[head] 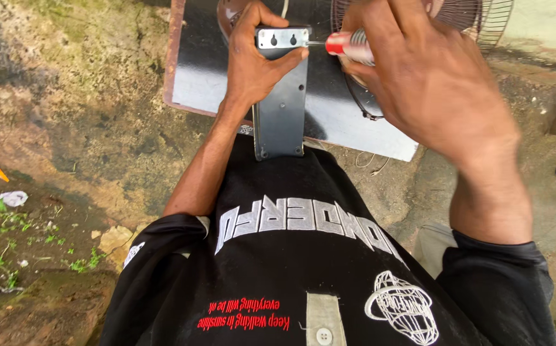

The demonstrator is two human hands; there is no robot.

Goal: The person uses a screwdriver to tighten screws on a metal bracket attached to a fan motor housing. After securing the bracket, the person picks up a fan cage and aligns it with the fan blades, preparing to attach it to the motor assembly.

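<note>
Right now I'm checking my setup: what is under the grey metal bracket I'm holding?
Its lower end rests against the black shirt; its upper part lies over the dark board. The left hand grips it, so what lies directly beneath is hidden.

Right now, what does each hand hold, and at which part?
Left hand grips the grey metal bracket near its top end. Right hand holds the screwdriver by its red handle.

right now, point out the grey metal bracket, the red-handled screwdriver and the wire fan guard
grey metal bracket (282, 109): head view, middle of its flat face
red-handled screwdriver (338, 43): head view, red end of its handle
wire fan guard (483, 19): head view, upper right wires
</note>
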